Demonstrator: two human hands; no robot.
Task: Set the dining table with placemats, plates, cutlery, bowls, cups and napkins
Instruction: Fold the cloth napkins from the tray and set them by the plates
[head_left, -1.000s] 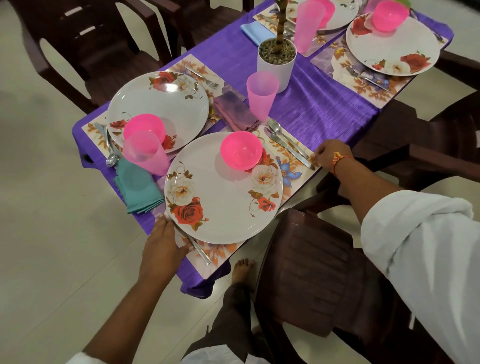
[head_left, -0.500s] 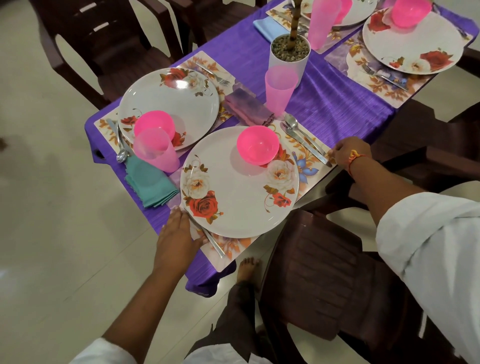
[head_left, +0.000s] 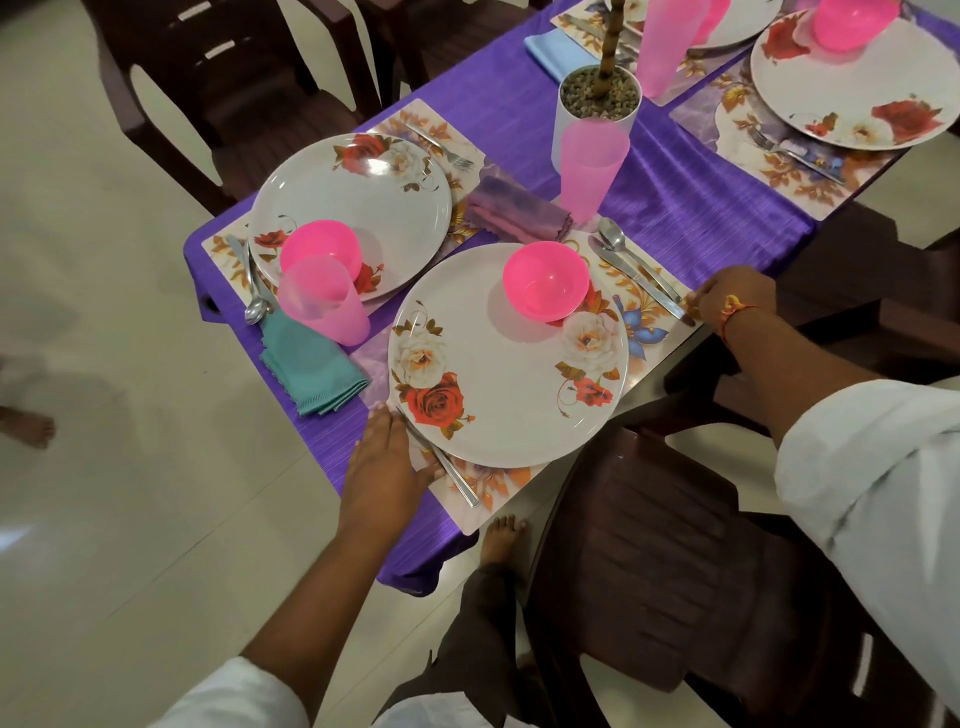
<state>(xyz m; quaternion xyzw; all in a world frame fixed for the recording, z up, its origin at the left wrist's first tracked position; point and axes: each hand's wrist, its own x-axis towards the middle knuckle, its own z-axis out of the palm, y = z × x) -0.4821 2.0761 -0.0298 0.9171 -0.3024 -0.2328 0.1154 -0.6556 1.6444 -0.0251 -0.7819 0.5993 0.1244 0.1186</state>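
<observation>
Laminated, to judge by its sheen, the placemat (head_left: 498, 483) nearest me lies at the table corner under a plate (head_left: 509, 384) carrying a pink bowl (head_left: 545, 280). I judge it thin, fairly stiff and slick on the purple cloth (head_left: 701, 208). Loaded as it is, it should be slid by its side edges, not lifted. My left hand (head_left: 382, 462) rests flat, fingers straight, on its left edge beside the fork (head_left: 452, 473). My right hand (head_left: 735, 301) is curled at the right edge by the knife (head_left: 639, 283); what it pinches I cannot tell.

Bowl (head_left: 545, 280) on plate (head_left: 498, 395) on placemat (head_left: 498, 486), utensil (head_left: 452, 475) left, knife (head_left: 639, 280) and spoon (head_left: 615, 241) right, cup (head_left: 592, 166) and napkin (head_left: 519, 210) behind.
</observation>
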